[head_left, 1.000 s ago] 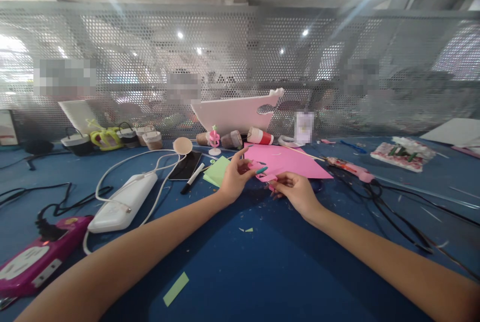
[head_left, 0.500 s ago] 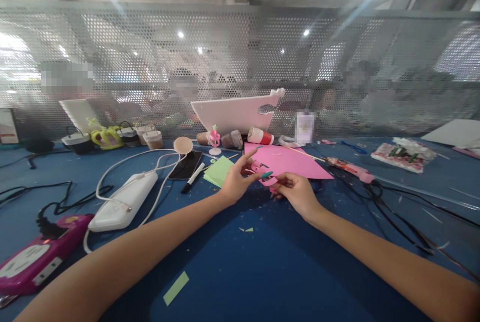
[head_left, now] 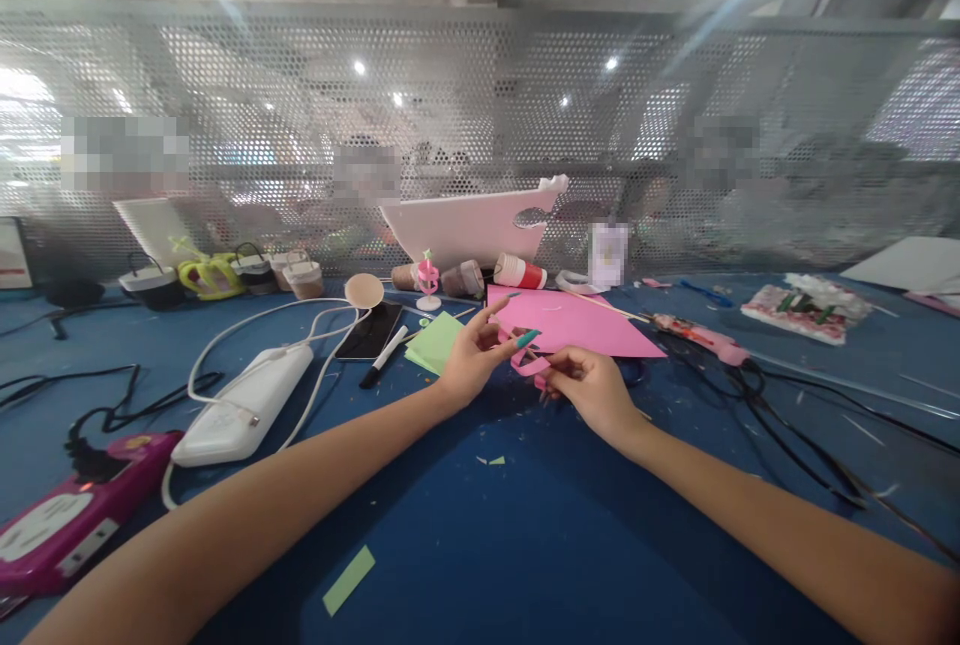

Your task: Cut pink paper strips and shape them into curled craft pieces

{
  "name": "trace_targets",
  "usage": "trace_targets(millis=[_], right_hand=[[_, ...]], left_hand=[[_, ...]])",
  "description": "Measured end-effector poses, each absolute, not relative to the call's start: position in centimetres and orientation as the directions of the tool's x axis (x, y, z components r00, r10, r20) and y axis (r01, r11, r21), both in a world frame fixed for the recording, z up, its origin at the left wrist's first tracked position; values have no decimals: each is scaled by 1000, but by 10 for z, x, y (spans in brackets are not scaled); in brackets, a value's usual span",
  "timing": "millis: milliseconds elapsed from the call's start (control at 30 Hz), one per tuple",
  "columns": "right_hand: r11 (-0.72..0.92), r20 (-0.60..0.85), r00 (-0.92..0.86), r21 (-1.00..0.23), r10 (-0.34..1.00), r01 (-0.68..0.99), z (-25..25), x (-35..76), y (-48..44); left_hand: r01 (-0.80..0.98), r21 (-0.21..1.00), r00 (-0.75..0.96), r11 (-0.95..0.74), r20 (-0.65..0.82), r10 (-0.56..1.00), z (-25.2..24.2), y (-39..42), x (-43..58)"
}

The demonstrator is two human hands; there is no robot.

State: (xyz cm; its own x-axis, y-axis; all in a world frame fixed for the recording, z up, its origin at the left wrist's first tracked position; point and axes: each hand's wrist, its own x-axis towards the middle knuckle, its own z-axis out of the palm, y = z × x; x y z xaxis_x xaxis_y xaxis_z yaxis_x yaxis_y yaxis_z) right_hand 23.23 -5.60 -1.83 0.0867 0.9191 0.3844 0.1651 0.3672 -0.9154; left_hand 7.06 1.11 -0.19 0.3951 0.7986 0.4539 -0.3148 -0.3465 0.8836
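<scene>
Between my two hands is a curled pink paper strip point(head_left: 529, 367), bent into a loop. My left hand point(head_left: 474, 357) pinches its left part between thumb and fingers, with the index finger raised off it. The thumb has a long teal nail. On the other side, my right hand point(head_left: 589, 380) grips the strip's right end between thumb and bent fingers; its fingertips are partly hidden. Just behind the hands lies a pink paper sheet point(head_left: 577, 323). Green paper squares point(head_left: 433, 343) rest to the left of my left hand.
A hot glue gun point(head_left: 701, 337) with black cables lies to the right. Leftward are a black marker point(head_left: 382, 357), a phone point(head_left: 369, 333), a white power bank point(head_left: 247, 405) and a magenta power strip point(head_left: 86, 505). A small pink model point(head_left: 428, 280) and paper cups point(head_left: 519, 271) stand or lie behind.
The pink strip's loop has opened and turned between my fingers. My left thumb has shifted slightly up and left, while my right hand stays nearly in place.
</scene>
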Motion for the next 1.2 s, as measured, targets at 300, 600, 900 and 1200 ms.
trace_targets(millis=[300, 600, 900, 1200], right_hand=[[337, 342, 60, -938, 938, 81, -16, 228, -58], [247, 243, 79, -968, 967, -39, -8, 224, -61], [279, 278, 79, -960, 957, -6, -14, 225, -59], [336, 338, 51, -941, 940, 43, -15, 225, -59]], left_hand=[[-305, 909, 412, -285, 396, 820, -3, 7, 73], [-347, 915, 448, -207, 356, 820, 1, 6, 72], [-362, 895, 352, -261, 390, 851, -6, 12, 72], [-404, 913, 491, -50, 263, 831, -4, 8, 72]])
